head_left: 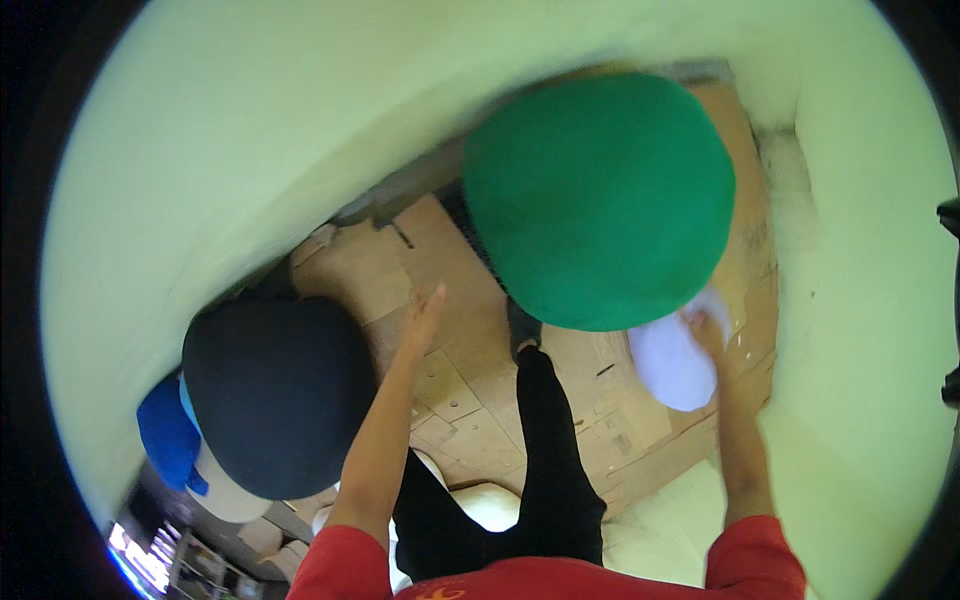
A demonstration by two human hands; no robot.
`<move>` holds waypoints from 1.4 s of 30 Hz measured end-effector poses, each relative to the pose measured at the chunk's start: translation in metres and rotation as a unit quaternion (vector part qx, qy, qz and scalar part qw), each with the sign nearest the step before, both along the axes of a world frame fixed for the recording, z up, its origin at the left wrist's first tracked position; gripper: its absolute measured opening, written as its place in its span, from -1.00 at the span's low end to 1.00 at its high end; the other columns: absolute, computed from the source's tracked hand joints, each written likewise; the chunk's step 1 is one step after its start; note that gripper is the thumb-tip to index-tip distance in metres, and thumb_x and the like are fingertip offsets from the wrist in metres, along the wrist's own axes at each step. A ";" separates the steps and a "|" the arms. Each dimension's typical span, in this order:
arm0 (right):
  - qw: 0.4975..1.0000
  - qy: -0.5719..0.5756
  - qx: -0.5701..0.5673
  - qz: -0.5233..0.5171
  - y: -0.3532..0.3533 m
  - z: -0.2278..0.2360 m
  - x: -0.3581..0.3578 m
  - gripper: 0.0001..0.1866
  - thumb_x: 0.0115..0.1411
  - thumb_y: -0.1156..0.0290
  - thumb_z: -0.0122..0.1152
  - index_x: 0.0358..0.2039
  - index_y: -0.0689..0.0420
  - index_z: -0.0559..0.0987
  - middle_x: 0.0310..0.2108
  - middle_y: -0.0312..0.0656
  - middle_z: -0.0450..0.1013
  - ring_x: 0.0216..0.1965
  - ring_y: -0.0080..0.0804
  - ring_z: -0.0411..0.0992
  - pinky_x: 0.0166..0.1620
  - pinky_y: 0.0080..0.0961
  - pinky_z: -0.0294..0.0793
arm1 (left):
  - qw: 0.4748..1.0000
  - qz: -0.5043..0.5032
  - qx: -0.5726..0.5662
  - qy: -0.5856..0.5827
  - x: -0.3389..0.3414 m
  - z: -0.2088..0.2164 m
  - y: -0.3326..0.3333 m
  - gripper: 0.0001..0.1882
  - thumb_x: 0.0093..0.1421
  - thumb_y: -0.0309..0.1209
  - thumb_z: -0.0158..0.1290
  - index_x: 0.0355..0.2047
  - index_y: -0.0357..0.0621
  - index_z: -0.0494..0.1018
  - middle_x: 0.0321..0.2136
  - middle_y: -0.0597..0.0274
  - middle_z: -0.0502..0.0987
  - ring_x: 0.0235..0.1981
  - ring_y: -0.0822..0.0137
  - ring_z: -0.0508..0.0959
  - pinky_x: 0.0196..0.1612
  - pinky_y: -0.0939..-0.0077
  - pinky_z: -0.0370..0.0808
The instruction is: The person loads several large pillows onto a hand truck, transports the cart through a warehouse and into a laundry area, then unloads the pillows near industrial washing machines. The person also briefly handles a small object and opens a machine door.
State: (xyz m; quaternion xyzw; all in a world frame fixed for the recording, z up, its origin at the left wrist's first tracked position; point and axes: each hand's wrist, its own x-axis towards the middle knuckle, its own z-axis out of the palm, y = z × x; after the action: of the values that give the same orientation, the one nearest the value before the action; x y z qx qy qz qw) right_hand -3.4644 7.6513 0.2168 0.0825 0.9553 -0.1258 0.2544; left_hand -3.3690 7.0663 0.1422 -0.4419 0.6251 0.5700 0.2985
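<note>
A large green rounded piece with a smooth, fabric-like top [600, 200] lies ahead of me on the cardboard. Beside its near right edge is a pale lavender piece [672, 365], soft-looking and partly tucked against the green one. My right hand [708, 335] is closed on the lavender piece's upper right part; motion smears the fingers and that edge. My left hand [427, 312] hangs over the cardboard, empty, its fingers stretched out. Nearest to it on the left is a big black rounded piece [280, 400].
Flattened cardboard [460, 380] covers the floor. Under the black piece, blue [167, 435] and off-white [228, 488] pieces stick out. Pale green walls [240, 130] close in ahead and on the right. My foot [522, 330] stands near the green piece. A white seat [488, 505] is beneath me.
</note>
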 end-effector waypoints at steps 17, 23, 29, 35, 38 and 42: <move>0.979 0.191 0.067 0.033 0.045 -0.075 -0.332 -0.07 0.14 -0.29 0.14 0.33 0.15 0.26 0.30 -0.06 0.24 0.32 -0.14 0.18 0.34 -0.26 0.11 | 0.977 0.196 0.043 0.075 -0.137 -0.209 0.150 0.15 -0.01 0.31 0.20 0.33 -0.32 0.10 0.25 -0.06 0.27 0.23 0.04 0.32 0.27 0.15 0.28; 0.975 0.068 -0.170 -0.128 0.053 -0.069 -0.281 -0.10 0.23 -0.25 0.05 0.29 0.29 0.28 0.29 -0.04 0.26 0.27 -0.19 0.24 0.30 -0.31 0.17 | 0.934 0.313 0.151 0.078 -0.094 -0.138 0.153 -0.04 0.05 0.15 0.26 0.22 -0.37 0.27 0.11 -0.12 0.44 0.04 -0.02 0.51 0.14 0.17 0.42; 0.951 0.025 -0.269 -0.153 -0.060 0.040 -0.129 -0.18 0.23 -0.03 0.23 0.26 0.36 0.29 0.28 -0.01 0.27 0.21 -0.15 0.28 0.27 -0.31 0.22 | 0.944 0.323 0.051 0.043 0.048 -0.030 0.104 -0.09 0.06 0.05 0.29 0.24 -0.31 0.26 0.09 -0.06 0.45 0.04 0.07 0.49 0.09 0.15 0.46; 0.941 -0.042 -0.275 -0.194 -0.246 0.142 0.045 -0.32 0.21 0.08 0.32 0.14 0.36 0.41 0.08 -0.03 0.43 -0.06 -0.27 0.44 0.03 -0.34 0.45 | 0.871 0.463 0.032 0.160 0.249 0.141 -0.030 -0.32 0.15 -0.17 0.27 0.15 -0.33 0.32 -0.03 0.05 0.51 -0.04 0.23 0.53 0.01 0.32 0.53; 0.909 -0.036 -0.387 -0.150 -0.351 0.197 0.106 -0.40 0.21 0.18 0.34 0.10 0.35 0.44 0.02 -0.09 0.47 -0.09 -0.32 0.45 0.00 -0.40 0.46 | 0.890 0.431 -0.038 0.141 0.356 0.239 -0.108 -0.37 0.19 -0.10 0.20 0.12 -0.28 0.35 -0.04 0.14 0.50 -0.05 0.29 0.51 0.05 0.30 0.48; 0.875 -0.101 -0.430 -0.198 -0.497 0.285 0.186 -0.53 0.21 0.28 0.33 0.07 0.22 0.49 -0.03 -0.15 0.49 -0.06 -0.36 0.46 0.03 -0.39 0.48 | 0.928 0.169 -0.317 -0.103 0.505 0.375 -0.247 -0.35 0.41 0.02 -0.29 0.25 -0.26 0.31 0.27 0.05 0.31 0.30 0.16 0.27 0.36 0.30 0.10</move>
State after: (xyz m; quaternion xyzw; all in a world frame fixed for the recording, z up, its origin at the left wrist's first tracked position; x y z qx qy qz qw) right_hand -3.2781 7.1539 0.5021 0.1644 0.7401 -0.5625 0.3299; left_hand -2.8644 6.8189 0.5174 -0.6685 0.6555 0.3354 0.1046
